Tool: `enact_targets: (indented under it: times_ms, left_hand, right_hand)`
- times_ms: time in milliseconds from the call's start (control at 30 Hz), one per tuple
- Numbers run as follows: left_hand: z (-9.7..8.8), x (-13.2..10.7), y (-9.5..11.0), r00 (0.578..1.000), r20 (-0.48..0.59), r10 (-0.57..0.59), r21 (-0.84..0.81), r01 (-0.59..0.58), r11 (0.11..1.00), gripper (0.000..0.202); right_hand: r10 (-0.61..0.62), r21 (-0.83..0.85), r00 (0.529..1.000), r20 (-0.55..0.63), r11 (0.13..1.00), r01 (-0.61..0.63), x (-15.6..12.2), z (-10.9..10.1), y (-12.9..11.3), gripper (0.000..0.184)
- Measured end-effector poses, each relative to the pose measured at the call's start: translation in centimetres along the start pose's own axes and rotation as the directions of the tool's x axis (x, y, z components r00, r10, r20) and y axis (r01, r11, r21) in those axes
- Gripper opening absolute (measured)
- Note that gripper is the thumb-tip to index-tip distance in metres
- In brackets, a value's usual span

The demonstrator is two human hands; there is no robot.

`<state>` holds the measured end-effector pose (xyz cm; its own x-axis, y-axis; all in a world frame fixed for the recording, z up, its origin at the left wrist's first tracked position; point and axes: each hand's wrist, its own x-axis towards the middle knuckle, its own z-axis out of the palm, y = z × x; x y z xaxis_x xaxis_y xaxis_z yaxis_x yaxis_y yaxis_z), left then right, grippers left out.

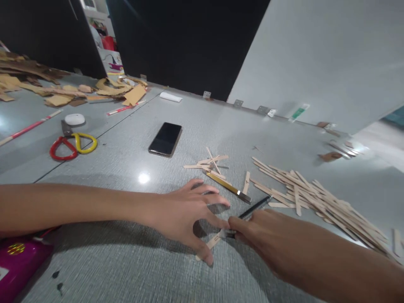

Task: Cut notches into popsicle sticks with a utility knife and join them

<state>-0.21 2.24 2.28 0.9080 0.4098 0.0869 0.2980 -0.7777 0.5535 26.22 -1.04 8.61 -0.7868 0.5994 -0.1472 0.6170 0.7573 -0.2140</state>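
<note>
My left hand (192,210) reaches in from the left with its fingers spread. Its thumb and index finger pin a wooden craft stick (213,241) to the table, one near each end. A small rectangular mark or cut shows on that stick. My right hand (261,229) is closed around a black craft knife (256,207), whose metal tip meets the stick's upper end beside my left index finger. Just beyond the hands lie a yellow pencil (223,182) and a few loose sticks (206,165). The knife's grip is partly hidden by my fingers.
A pile of craft sticks (322,202) spreads to the right. A phone (166,139) lies ahead; scissors (73,146) and a white case (75,119) are left. Cardboard scraps (63,94) cover the far left. A purple device (23,265) sits near my left forearm. Panels (186,42) border the back.
</note>
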Motion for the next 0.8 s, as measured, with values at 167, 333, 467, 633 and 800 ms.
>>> enact_targets:
  times_ms: [167,333,467,633,800]
  left_hand:
    - [0.2,0.1,-0.2,0.999,-0.032,0.036,-0.018,-0.037,0.999,0.066]
    - [0.3,0.2,-0.2,0.998,-0.062,0.031,-0.05,-0.034,0.998,0.068]
    - [0.5,0.3,-0.5,0.994,-0.101,0.038,-0.06,-0.044,0.997,0.069]
    - [0.8,0.2,-0.7,0.994,-0.105,0.037,-0.067,-0.044,0.997,0.068]
    - [0.6,0.1,-0.5,0.998,-0.069,0.006,-0.056,-0.01,0.998,0.069]
  right_hand:
    - [-0.059,0.064,0.993,0.107,0.997,0.052,0.1,0.9,2.0,0.045]
    - [-0.036,0.087,0.978,0.206,0.996,0.018,0.9,0.9,2.2,0.035]
    - [-0.087,0.016,0.984,0.154,0.996,0.085,1.2,0.8,1.8,0.03]
    - [-0.158,-0.26,0.987,-0.006,0.954,0.151,0.9,1.9,0.5,0.036]
    - [-0.167,-0.502,0.976,-0.139,0.862,0.076,-0.4,3.5,-2.1,0.035]
